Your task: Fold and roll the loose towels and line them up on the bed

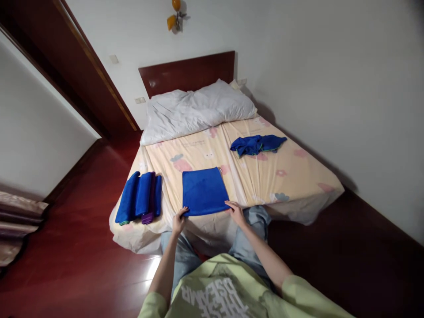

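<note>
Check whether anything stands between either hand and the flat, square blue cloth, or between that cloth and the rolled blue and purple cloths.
Nothing visible does. The left hand and right hand touch the flat, square blue cloth at its near corners; besides the left hand, only patterned cream bedsheet separates the cloth from the rolled cloths.

head view: from my head, facing forward and down
my shirt [225, 289]: nearest, bottom edge
bed [265, 176]: mid-distance, centre
headboard [188, 73]: farther, near the top
</note>
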Available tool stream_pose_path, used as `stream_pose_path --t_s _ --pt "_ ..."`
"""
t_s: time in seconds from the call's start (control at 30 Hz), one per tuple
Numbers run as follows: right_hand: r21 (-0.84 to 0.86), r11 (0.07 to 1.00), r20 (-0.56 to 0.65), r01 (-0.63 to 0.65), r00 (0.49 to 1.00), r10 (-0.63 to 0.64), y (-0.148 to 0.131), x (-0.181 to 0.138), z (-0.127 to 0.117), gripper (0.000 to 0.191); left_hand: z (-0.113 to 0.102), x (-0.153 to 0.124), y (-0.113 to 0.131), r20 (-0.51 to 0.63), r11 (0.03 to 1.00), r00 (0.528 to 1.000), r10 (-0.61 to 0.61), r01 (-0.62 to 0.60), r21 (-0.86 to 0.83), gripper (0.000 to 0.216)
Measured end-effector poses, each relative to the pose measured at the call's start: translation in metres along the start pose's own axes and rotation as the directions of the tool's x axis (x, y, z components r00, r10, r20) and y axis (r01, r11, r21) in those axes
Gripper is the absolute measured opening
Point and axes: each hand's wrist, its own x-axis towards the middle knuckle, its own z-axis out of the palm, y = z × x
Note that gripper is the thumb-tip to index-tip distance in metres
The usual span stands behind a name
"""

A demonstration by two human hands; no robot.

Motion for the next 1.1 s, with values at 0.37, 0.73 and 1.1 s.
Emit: stream_pose_path --t_s 0.37,0.73,1.1 --pt "0.12 0.963 -0.019 -0.241 0.969 0.245 -0.018 0.006 -0.005 0.045 0.001 0.01 0.01 -0.131 0.985 0.977 -0.167 0.159 -0.07 0.037" --pt "0.122 0.943 -0.121 -0.31 0.938 0.324 -0.017 0.012 0.0 0.034 0.001 0.012 0.005 -0.108 0.969 0.972 -0.21 0.192 -0.159 0.046" --pt "0.092 0.919 -0.178 -0.382 0.902 0.393 -0.016 0.018 0.005 0.049 0.002 0.014 0.013 -0.231 0.966 0.94 -0.252 0.228 -0.124 0.049"
